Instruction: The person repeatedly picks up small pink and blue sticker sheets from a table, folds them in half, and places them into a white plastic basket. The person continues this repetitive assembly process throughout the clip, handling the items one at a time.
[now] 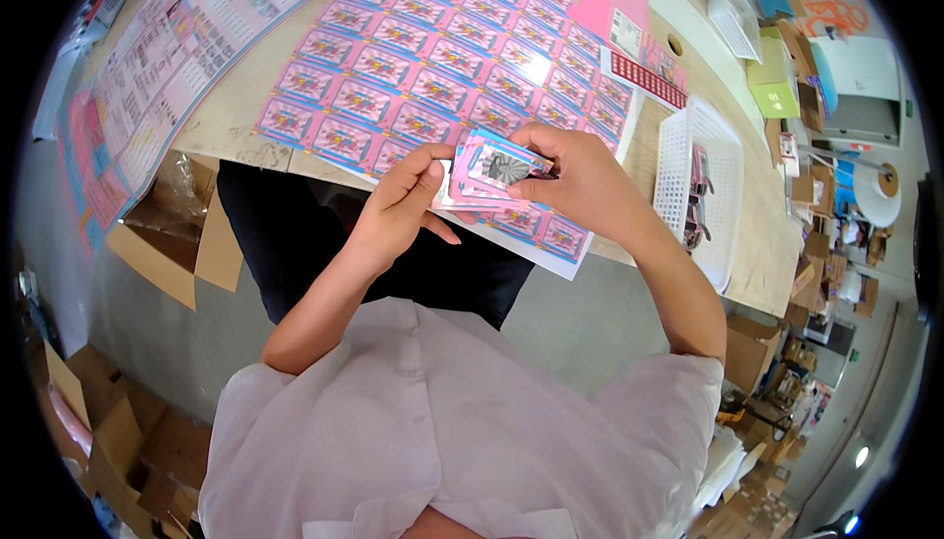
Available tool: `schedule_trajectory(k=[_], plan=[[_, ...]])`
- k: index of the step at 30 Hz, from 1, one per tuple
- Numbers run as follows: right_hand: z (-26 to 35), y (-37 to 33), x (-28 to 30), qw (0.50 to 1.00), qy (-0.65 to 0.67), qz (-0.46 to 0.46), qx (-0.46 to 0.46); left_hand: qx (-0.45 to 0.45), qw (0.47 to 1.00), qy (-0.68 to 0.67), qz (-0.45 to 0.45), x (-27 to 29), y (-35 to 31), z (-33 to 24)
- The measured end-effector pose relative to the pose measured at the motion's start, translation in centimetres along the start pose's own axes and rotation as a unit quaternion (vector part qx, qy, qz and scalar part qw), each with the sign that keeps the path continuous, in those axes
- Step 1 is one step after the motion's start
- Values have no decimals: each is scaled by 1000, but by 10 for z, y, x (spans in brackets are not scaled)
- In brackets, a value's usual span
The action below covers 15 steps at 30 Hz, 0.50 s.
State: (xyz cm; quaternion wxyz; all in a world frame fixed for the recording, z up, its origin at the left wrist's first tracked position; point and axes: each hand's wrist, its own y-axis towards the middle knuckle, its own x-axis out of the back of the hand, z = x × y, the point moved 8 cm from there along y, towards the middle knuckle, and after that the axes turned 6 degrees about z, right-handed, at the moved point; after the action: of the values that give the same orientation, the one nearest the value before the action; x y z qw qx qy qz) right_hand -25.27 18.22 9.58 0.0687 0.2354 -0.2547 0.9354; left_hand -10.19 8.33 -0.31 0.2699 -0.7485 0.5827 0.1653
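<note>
Both my hands hold a small, slightly fanned stack of cards point(489, 167) over the table's front edge. The cards have pink and blue borders, and the top one carries a round grey pattern. My left hand point(408, 195) grips the stack's left side, its thumb near the edge and another finger stretched out below. My right hand point(570, 170) pinches the right side between thumb and fingers. Beneath and beyond the hands lies a large pink printed sheet point(413, 52), covered with rows of repeated card-sized pictures with blue edges.
A white plastic basket point(723, 175) with small packaged items stands at the right. Beside the sheet lie a red strip point(644, 79) and pink paper point(610, 8). Another printed sheet point(187, 57) hangs over the left table edge, above an open cardboard box point(162, 254).
</note>
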Motion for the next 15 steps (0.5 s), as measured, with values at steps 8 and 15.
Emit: schedule_trajectory(k=[8, 15], plan=[[-25, 33, -14, 993, 91, 73, -19, 20, 998, 47, 29, 5, -11, 3], [-32, 38, -7, 990, 86, 69, -89, 40, 997, 72, 7, 13, -7, 2]])
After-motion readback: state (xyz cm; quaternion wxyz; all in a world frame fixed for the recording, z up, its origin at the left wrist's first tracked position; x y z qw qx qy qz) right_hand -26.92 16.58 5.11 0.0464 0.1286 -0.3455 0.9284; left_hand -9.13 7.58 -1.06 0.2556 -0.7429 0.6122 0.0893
